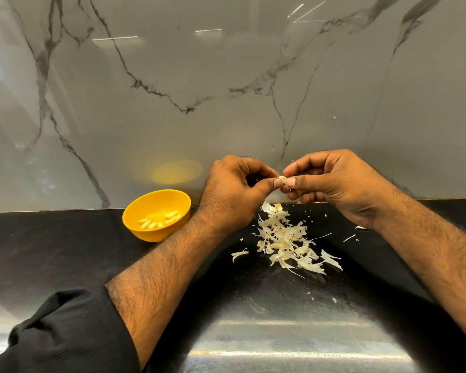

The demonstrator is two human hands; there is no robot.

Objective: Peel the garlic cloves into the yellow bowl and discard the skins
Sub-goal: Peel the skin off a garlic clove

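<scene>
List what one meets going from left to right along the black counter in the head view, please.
black sleeve → yellow bowl with peeled cloves → left hand → garlic clove pinched between both hands → right hand

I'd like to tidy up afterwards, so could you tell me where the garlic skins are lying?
In the head view, the garlic skins lie heaped on the black counter, right of the yellow bowl and below both hands.
</scene>
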